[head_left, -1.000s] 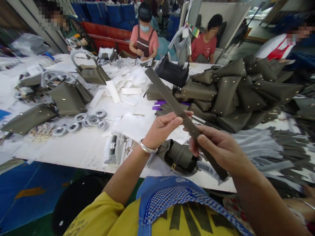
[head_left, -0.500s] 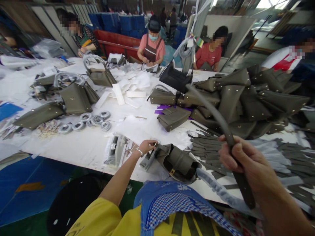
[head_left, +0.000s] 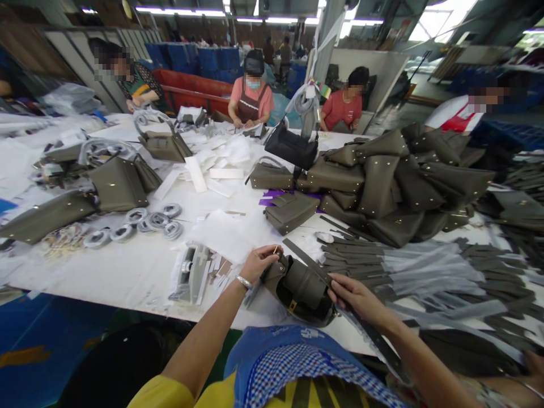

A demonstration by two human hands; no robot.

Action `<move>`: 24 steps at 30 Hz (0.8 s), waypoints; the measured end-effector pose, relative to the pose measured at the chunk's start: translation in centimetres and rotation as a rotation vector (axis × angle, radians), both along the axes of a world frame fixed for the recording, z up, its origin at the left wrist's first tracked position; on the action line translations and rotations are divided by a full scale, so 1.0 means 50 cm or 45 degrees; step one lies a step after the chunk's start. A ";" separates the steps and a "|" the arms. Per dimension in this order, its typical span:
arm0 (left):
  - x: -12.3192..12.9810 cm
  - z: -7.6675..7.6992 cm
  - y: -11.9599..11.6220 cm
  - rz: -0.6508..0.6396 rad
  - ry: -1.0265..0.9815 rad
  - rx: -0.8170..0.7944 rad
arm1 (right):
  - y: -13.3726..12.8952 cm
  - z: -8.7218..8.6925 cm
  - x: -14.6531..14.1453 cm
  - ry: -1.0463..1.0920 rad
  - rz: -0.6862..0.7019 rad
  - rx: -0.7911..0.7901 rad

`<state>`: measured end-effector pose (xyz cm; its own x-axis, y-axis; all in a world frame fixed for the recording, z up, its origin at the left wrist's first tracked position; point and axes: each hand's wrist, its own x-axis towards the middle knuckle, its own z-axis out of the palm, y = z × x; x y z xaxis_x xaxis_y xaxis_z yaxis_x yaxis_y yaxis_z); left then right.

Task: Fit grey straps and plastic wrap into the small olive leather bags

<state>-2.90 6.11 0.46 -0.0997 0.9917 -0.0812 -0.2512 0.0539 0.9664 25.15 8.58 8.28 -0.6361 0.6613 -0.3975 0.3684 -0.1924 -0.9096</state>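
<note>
An olive handbag [head_left: 306, 281] with its top open and a gold clasp lies at the table's front edge before me. At its left end my left hand [head_left: 260, 264] pinches a small gold metal fitting [head_left: 276, 249]. My right hand [head_left: 356, 296] is closed on a long olive strap [head_left: 306, 256]. The strap's far end reaches over the bag towards the fitting, and its other end trails down under my right forearm. Whether the strap touches the fitting I cannot tell.
Olive bags [head_left: 382, 187] are heaped at the back right, beyond loose straps [head_left: 357, 255]. Coiled wrapped straps [head_left: 156, 221] and a tape dispenser [head_left: 191, 269] are on the left. A co-worker's hand [head_left: 533, 362] shows at lower right. Several people sit across the table.
My right hand has come down and left with the strap, bringing it from raised at the right to over the handbag. My left hand still pinches the fitting. The view has tilted up.
</note>
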 end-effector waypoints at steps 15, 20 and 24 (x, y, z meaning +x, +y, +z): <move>0.010 -0.034 0.009 0.029 -0.300 -0.132 | -0.018 -0.060 0.027 0.118 0.068 -0.286; 0.003 -0.042 0.010 -0.033 -0.287 -0.110 | -0.007 -0.058 0.018 0.084 0.096 -0.310; 0.004 -0.047 0.012 -0.032 -0.349 -0.098 | 0.008 -0.069 0.016 -0.024 0.170 -0.294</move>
